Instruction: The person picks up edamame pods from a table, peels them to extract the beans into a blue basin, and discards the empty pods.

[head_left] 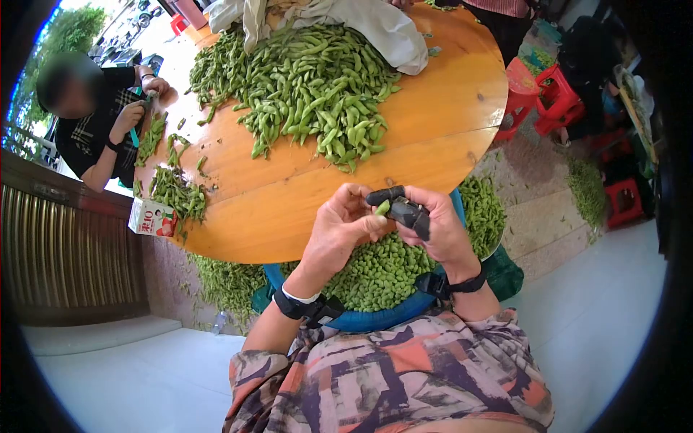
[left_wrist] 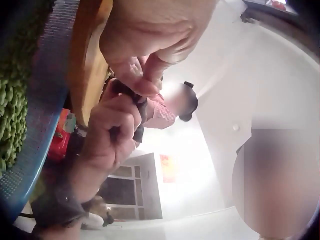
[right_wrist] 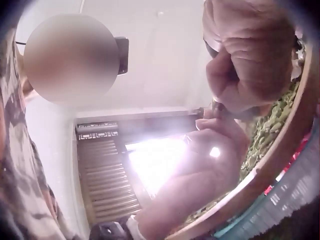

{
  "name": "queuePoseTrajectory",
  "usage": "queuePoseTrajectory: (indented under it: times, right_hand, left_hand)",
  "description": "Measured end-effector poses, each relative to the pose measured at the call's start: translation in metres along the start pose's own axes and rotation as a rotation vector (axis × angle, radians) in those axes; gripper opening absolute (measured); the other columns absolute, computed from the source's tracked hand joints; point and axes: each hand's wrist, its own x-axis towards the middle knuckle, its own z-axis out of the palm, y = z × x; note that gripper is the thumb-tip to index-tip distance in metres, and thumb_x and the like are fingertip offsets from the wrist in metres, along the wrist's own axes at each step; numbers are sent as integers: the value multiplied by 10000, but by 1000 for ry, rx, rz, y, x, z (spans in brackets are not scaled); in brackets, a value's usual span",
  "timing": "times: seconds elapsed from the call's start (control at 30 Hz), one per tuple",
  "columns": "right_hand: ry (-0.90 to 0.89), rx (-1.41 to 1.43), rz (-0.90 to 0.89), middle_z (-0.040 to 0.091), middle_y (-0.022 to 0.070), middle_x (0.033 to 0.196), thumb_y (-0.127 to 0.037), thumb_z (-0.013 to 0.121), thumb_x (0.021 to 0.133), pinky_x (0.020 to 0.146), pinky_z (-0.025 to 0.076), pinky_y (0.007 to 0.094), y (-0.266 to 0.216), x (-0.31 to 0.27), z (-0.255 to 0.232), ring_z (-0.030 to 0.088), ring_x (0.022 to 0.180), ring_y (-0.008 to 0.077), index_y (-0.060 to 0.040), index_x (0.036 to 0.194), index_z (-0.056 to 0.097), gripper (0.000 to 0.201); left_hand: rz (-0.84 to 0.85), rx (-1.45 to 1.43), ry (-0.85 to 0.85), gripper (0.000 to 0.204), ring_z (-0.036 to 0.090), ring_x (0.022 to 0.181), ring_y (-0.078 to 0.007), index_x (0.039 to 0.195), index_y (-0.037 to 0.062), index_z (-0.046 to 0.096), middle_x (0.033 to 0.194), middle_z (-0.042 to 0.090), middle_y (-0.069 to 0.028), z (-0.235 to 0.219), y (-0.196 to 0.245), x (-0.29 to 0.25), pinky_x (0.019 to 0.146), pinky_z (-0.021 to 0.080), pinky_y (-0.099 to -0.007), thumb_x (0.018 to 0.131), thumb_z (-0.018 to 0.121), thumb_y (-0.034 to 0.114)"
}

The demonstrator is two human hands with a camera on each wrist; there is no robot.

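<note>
Over the near edge of the table my two hands meet around one green edamame pod [head_left: 382, 208]. My left hand [head_left: 338, 229] pinches it between thumb and fingers. My right hand [head_left: 444, 227] wears black covers [head_left: 410, 215] on its thumb and a finger, which press at the pod's other side. In the left wrist view the right hand's other fingers [left_wrist: 116, 122] are curled in, and the pod is hidden. Just below the hands, a blue basket [head_left: 375, 320] holds many shelled green beans [head_left: 379, 278]. A large heap of edamame pods [head_left: 310, 86] lies farther back on the table.
The round wooden table [head_left: 253, 234] bears smaller pod piles [head_left: 177, 193] and a white-red carton [head_left: 153, 218] at left. A person [head_left: 101, 123] works there. White cloth [head_left: 386, 32] lies over the heap's back. More pods [head_left: 482, 213] lie right of the basket; red stools [head_left: 559, 101] stand beyond.
</note>
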Motion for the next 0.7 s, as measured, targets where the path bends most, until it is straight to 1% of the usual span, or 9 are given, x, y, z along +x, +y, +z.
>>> queuePoseTrajectory:
  times: [0.13,0.23,0.3,0.37,0.43,0.47,0.53,0.57,0.7]
  right_hand:
    - [70,-224,-41,524,-58,645,-82,535,944,468,351,188,-2,-4,11,461,535,20,-7,1017,642,150]
    - [120,-180,-73,526,-50,645,-61,521,930,475,363,186,4,-4,14,465,538,15,-15,974,630,126]
    - [142,-214,-74,527,-39,658,-41,516,911,490,375,204,6,-5,16,476,566,26,-9,957,619,117]
    - [169,-245,-78,529,-27,671,-21,511,893,504,387,222,11,-4,15,486,593,37,-3,940,609,110]
    - [197,-501,-205,516,44,717,34,504,818,545,423,305,20,-2,11,539,632,159,19,932,577,136]
    - [199,-497,-206,516,44,717,34,504,818,545,423,305,21,-3,12,539,632,159,19,932,577,136]
    - [325,-1048,-619,482,139,787,69,503,734,600,440,391,23,-4,19,542,690,327,40,956,554,230]
    - [319,-1021,-606,454,195,831,67,515,681,617,449,426,23,-8,22,507,714,415,41,985,550,307]
    - [381,-981,-662,490,195,843,53,540,678,626,451,437,35,-4,18,527,719,407,44,991,557,314]
  left_hand:
    - [7,138,53,226,622,781,-97,1047,12,546,938,626,-53,8,2,-2,588,529,-231,873,689,2]
    - [58,158,94,173,623,766,-80,1052,-12,563,892,637,-41,11,3,-3,602,538,-218,903,650,4]
    - [117,460,137,150,604,664,-71,1067,-36,593,821,643,-36,7,2,-3,542,508,-207,941,612,43]
    - [92,499,127,161,587,620,-70,1083,-40,604,797,644,-31,3,4,-3,517,487,-206,957,589,59]
    - [64,539,118,180,569,576,-68,1099,-44,615,773,644,-27,2,6,-2,492,467,-204,973,566,76]
    - [27,517,100,194,562,577,-66,1115,-40,616,784,644,-26,2,7,-2,488,451,-203,980,554,85]
    - [-14,497,82,208,554,579,-63,1130,-36,618,795,643,-26,4,4,-1,484,435,-202,986,543,94]
    - [-27,337,97,218,555,591,-61,1147,-36,613,795,639,-26,6,0,0,504,436,-203,989,533,91]
    - [-26,184,130,239,565,627,-66,1189,-37,593,782,618,-23,16,-7,-2,560,437,-211,997,505,76]
